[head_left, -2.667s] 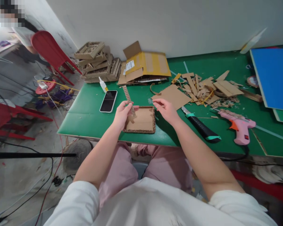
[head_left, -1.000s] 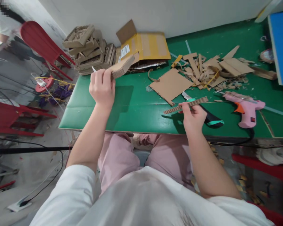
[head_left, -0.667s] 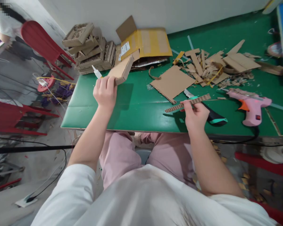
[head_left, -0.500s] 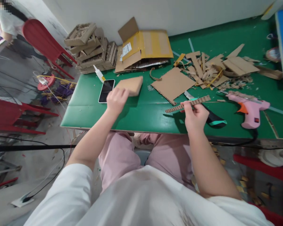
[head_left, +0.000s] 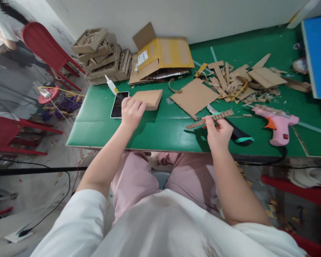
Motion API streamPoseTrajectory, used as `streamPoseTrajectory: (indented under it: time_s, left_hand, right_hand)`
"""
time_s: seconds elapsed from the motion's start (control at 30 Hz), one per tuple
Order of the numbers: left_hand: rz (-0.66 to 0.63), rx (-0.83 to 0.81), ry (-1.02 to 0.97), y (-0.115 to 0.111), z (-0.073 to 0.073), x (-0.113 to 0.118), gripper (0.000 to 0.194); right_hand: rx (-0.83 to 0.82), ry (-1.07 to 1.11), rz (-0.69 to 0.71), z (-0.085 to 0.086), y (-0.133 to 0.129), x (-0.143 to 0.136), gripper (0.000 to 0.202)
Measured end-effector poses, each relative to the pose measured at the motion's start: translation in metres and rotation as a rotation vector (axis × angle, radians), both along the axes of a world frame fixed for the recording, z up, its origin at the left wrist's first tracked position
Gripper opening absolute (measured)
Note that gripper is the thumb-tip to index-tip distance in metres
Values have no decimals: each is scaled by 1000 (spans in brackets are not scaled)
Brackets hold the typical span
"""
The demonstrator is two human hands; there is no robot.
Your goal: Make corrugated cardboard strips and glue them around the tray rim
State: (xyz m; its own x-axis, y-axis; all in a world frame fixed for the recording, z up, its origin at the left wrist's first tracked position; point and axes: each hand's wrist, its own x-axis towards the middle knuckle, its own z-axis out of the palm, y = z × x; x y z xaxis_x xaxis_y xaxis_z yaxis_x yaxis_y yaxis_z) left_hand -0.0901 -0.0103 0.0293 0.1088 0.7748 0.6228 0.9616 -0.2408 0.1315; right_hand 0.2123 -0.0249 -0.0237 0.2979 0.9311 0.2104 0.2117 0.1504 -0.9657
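Note:
My left hand [head_left: 133, 112] is closed at the near left corner of a small flat cardboard box [head_left: 147, 98], its fingers hiding that corner. The box's corrugated side faces right. Right beside this hand lies a phone [head_left: 118, 106] with a dark screen. In my right hand [head_left: 219, 134], a narrow corrugated cardboard strip [head_left: 194, 124] is pinched between thumb and fingers, held at a slant just over the table. Beneath and behind that hand rests a utility knife [head_left: 242, 135] with a black and teal handle. A square cardboard sheet [head_left: 195, 95] lies beyond the strip.
On the green table [head_left: 93, 134] stand stacked cardboard trays [head_left: 107, 59] and an opened carton [head_left: 173, 53]. A glue bottle [head_left: 111, 85] lies by the phone. Cardboard scraps [head_left: 238, 80] are heaped at back right, near a pink glue gun [head_left: 279, 125]. A person [head_left: 8, 30] is at far left.
The whole view has shifted slightly. The small box has turned a little, showing more of its corrugated side. Both hands keep nearly the same places, the right still holding the strip.

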Motion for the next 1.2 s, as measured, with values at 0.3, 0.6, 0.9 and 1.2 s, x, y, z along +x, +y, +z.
streamPoseTrajectory:
  time_s: [0.3,0.6,0.9,1.2]
  left_hand:
    - [145,207,-1096,-46,26,17,29]
    - [299,-470,-1370,-56,-19,22,62]
    - [334,-451,-986,-66,-9,30,66]
    - [-403,-855,-1103,-96,20,130,46]
  right_hand:
    - [-9,-38,9,0,1,3,41]
    - [409,-870,-10,57,0,23,36]
    - [-93,-75,366,60,-7,9,33]
    - [-284,269,632,67,-31,-3,34]
